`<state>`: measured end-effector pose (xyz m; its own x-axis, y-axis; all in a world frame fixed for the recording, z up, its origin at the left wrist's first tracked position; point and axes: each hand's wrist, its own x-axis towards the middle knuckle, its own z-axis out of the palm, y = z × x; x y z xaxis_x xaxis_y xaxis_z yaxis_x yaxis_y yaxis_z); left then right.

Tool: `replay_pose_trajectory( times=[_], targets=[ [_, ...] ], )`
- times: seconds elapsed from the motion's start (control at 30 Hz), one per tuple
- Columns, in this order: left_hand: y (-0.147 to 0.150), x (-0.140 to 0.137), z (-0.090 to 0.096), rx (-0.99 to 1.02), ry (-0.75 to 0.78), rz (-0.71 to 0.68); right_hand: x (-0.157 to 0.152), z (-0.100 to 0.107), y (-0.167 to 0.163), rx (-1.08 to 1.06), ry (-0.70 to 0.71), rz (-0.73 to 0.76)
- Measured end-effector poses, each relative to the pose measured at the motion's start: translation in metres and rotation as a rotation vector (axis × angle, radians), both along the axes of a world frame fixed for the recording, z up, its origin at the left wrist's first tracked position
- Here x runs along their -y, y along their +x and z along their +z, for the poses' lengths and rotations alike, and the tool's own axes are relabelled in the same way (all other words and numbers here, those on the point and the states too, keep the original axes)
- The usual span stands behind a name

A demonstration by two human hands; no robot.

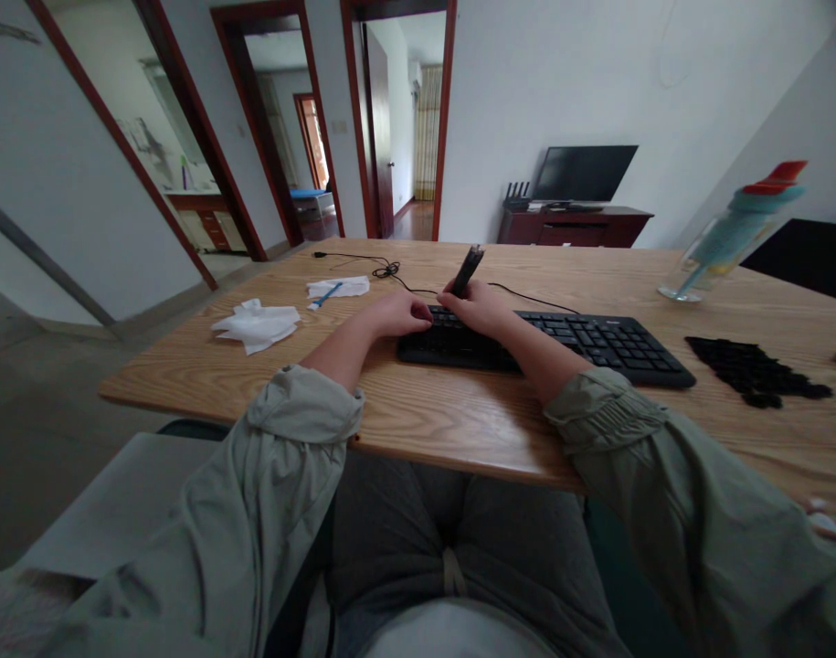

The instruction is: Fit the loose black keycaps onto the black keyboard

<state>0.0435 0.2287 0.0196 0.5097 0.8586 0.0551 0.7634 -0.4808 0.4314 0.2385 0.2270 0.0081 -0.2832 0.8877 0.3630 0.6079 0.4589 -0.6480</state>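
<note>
A black keyboard point(609, 343) lies on the wooden table in front of me. The left part of its front shows no clear keycaps. My left hand point(402, 313) is at its upper left end, fingers curled and closed against the keyboard; the fingertips are partly hidden. Over the keyboard's left half, my right hand point(478, 306) is closed around a dark stick-like tool point(468, 270), which points up and slightly right. What its lower end touches is covered by the hand. To the keyboard's right lies a flat cluster of small black pieces point(753, 366), apparently loose keycaps.
Crumpled white tissue point(257, 324) lies left of my arm, near a blue-handled stick point(328, 293) on another tissue point(353, 286). The keyboard's cable point(386, 270) coils behind my hands. A clear and teal bottle point(733, 233) leans at the right. The table's front edge point(459, 464) runs above my lap.
</note>
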Motion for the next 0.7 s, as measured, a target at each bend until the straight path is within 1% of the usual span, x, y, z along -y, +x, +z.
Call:
replay_pose_trajectory(
  times=[0.13, 0.27, 0.37, 0.57, 0.7],
  targets=[
    [0.0, 0.0, 0.0, -0.001, 0.003, 0.002, 0.006, 0.004, 0.002, -0.007, 0.02, -0.056],
    [-0.001, -0.002, -0.002, 0.013, 0.002, -0.008, 0.01, 0.008, 0.001, 0.021, -0.011, -0.101],
    [-0.001, -0.004, -0.004, 0.045, 0.013, -0.033, 0.012, 0.011, 0.0, 0.045, -0.018, -0.106],
    [0.003, -0.007, -0.011, 0.124, 0.059, -0.067, 0.009, 0.008, -0.002, -0.002, -0.091, -0.036],
    [0.003, -0.009, -0.012, 0.157, 0.061, -0.099, 0.002, 0.003, -0.001, 0.004, -0.035, 0.025]
  ],
)
